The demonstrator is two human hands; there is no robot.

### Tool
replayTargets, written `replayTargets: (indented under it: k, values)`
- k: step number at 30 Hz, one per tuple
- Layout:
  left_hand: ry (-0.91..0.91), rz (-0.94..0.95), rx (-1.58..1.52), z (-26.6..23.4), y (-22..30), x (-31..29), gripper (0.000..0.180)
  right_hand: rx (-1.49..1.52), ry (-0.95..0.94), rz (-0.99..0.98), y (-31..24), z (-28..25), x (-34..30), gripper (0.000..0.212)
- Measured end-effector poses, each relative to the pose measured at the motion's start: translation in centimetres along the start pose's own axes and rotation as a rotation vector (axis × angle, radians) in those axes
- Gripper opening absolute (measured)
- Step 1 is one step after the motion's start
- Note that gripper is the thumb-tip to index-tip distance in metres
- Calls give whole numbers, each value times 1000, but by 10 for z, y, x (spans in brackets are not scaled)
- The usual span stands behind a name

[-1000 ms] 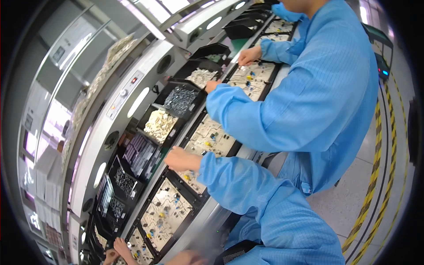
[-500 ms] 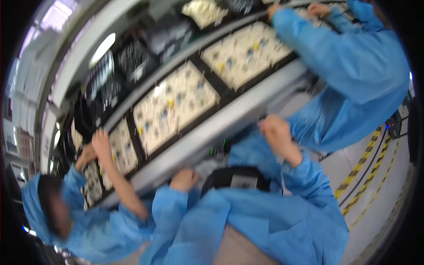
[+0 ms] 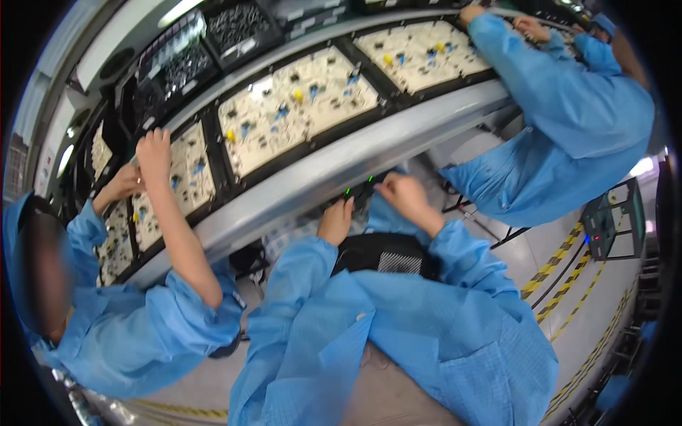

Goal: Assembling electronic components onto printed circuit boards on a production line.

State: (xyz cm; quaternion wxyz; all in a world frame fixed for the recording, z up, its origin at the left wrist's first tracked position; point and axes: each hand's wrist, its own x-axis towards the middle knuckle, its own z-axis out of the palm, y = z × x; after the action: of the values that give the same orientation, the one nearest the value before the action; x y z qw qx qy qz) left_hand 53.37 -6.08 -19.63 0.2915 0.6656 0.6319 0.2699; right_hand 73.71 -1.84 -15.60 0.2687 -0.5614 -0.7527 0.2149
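My left hand (image 3: 336,221) is held low in front of my waist, below the bench edge, with its fingers drawn together. Just to the right, my right hand (image 3: 408,197) has its fingers curled in. Whether either hand holds something small is hidden. A dark object with two small green lights (image 3: 359,193) shows between and beyond the hands. Behind them, against my blue coat, sits a black pouch (image 3: 355,257) with a grey patterned patch. Beyond the bench's metal rail (image 3: 320,174) lies a cream circuit board (image 3: 284,135) in a black frame, with yellow and blue parts; neither hand touches it.
Another framed board (image 3: 419,53) lies further right along the line. Black bins of small parts (image 3: 241,28) stand behind. A co-worker (image 3: 142,326) at left reaches over a board; another co-worker (image 3: 561,121) works at right. Yellow-black floor stripes (image 3: 554,273) run at right.
My hands have come closer together, the left moving forward and right, the right moving left. My view has shifted and sharpened, and the boards appear more level.
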Motion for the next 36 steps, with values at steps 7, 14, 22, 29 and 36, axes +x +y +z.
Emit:
replayTargets:
  k: [7, 14, 22, 29, 36]
  values:
    - [-14, -48, 187, -7, 23, -6, 41, -307, 144, -216, 4, 18, -1, 24]
    - [-45, -86, 353, -1, 24, 2, 41, -333, 215, -253, 5, 11, 4, 25]
    - [-142, 14, 258, -19, 26, 2, 42, -219, 111, -306, -7, 2, 4, 31]
    - [-374, 329, -124, -60, 77, -15, 33, -85, 104, -544, -48, -29, 0, 20]
    - [-284, 506, -158, -199, 166, -5, 15, -259, 135, -839, -124, -133, 99, 19]
